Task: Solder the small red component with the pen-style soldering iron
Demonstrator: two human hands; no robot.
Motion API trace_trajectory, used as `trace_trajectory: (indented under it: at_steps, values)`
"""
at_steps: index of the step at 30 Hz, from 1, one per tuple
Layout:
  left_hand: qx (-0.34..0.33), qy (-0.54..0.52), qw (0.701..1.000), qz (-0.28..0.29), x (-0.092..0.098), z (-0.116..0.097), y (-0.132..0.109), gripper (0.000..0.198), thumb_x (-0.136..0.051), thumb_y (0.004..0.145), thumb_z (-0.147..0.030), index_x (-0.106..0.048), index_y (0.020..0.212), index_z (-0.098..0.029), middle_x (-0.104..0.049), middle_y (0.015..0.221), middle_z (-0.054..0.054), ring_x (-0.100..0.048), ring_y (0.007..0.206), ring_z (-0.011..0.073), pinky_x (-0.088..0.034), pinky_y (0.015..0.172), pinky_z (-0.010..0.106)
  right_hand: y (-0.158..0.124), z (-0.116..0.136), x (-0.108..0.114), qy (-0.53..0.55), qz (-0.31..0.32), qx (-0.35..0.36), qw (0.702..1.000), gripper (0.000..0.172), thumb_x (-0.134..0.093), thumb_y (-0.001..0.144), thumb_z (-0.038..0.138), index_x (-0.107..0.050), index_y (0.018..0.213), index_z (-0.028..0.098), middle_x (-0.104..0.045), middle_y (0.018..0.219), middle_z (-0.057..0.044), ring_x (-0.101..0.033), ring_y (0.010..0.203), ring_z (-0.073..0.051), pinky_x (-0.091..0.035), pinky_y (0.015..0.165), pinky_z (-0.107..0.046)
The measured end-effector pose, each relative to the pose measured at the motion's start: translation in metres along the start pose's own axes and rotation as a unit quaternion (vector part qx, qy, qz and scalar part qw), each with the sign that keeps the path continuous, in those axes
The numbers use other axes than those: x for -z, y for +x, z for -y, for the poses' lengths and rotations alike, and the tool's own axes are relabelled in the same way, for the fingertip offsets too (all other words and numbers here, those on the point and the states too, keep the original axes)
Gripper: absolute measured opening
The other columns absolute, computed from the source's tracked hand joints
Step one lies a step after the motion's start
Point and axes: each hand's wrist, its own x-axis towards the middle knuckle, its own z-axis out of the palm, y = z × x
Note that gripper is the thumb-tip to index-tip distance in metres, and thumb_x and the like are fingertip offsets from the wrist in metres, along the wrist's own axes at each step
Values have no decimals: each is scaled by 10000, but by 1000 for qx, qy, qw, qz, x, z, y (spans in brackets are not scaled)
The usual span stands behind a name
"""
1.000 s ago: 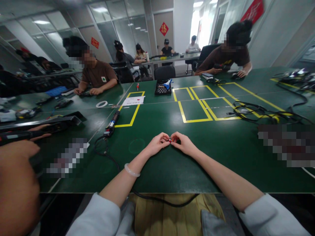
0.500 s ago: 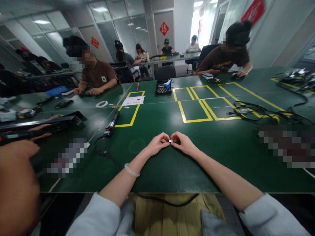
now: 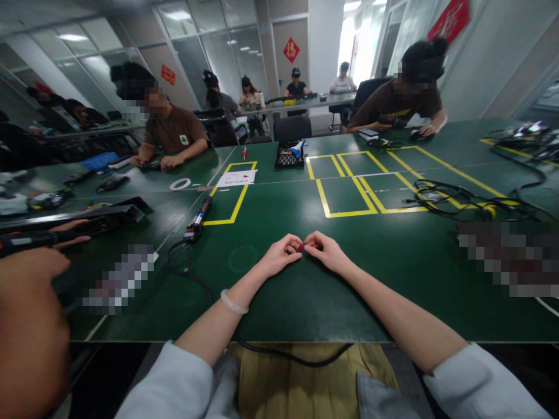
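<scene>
The fingertips have drawn closer, hiding most of the small red part. The left hand and right hand pinch it from either side in a tight grip. Both wrists rest on the bench for steadiness, just nearer than the yellow square.

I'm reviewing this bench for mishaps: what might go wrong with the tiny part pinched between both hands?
The small red part is held only by fingertips of the left hand and right hand; it may slip and get lost on the green table. The black cable near the left hand might snag.
</scene>
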Motion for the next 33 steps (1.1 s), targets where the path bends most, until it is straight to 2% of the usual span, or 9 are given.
trace_trajectory:
  at_steps: [4,9,13,19,24,29,33]
  values:
    - [-17,54,998,-9,-4,-5,-2,322,-628,798,-318,-543,1083,-193,-605,962,25,-545,712,90,-418,622,199,2,-3,0,26,6,-20,999,190,-563,860,365,-568,885,176,-644,757,-7,-597,686,-134,-478,661,-258]
    - [-35,106,993,-24,-7,-9,-4,202,-558,848,-310,-571,1014,-194,-627,891,11,-560,746,107,-433,685,220,2,-5,-1,26,25,-26,999,198,-507,902,367,-568,872,181,-664,719,-11,-618,684,-142,-492,699,-277]
    - [-22,99,994,-33,-6,-7,-3,206,-554,850,-344,-573,988,-191,-617,858,6,-559,737,110,-429,652,210,2,-6,-1,31,24,-25,999,200,-512,896,370,-569,916,179,-662,733,-11,-620,693,-143,-497,695,-277]
    - [-5,66,997,-39,-5,0,-2,261,-553,853,-402,-561,993,-182,-614,854,14,-570,714,108,-429,626,207,-1,1,0,-2,13,23,1000,307,-661,770,286,-541,1035,188,-633,922,-24,-592,728,-129,-492,711,-278]
    - [-4,52,998,-25,-4,1,-2,303,-529,867,-443,-564,1002,-175,-605,813,11,-582,701,113,-442,649,223,-1,5,0,-37,13,35,999,121,-589,817,241,-590,922,182,-606,789,0,-559,697,-127,-466,684,-264]
    - [-5,57,998,-25,-4,1,-2,299,-542,862,-437,-570,1006,-176,-625,849,21,-592,740,121,-442,671,226,-1,2,-1,-34,10,39,999,208,-617,786,223,-577,986,184,-624,842,-5,-578,725,-131,-475,712,-273]
    - [-14,69,997,-21,-3,0,-3,277,-562,853,-413,-576,999,-178,-641,907,29,-589,780,125,-444,693,228,0,-1,-1,-48,9,42,998,155,-616,786,218,-599,935,178,-628,838,-12,-582,732,-136,-473,712,-273]
